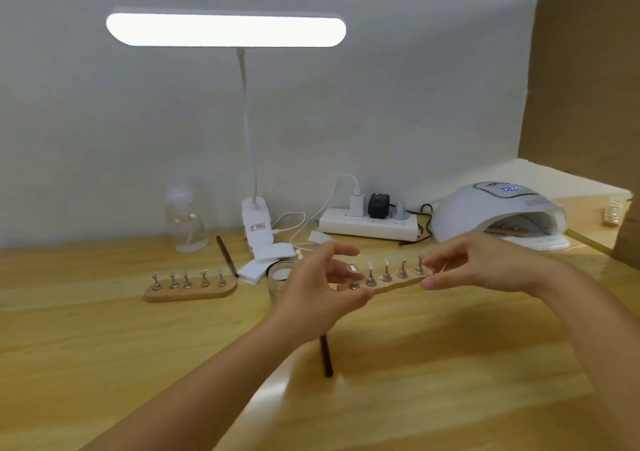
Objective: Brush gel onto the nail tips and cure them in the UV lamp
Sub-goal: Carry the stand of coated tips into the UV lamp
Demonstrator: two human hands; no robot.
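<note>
Held wooden strip's left end [341, 287]: hidden behind the left hand [318, 288].
Clear glass jar [278, 279]: right side covered by that hand.
Dark brush handle on the bench [326, 357]: upper part lost under the left wrist.
UV lamp display [509, 189]: blue digits too blurred to read.
Small ridged object at right [614, 212]: blurred, unidentifiable.
Forearms: cut off by the bottom and right edges.
</note>
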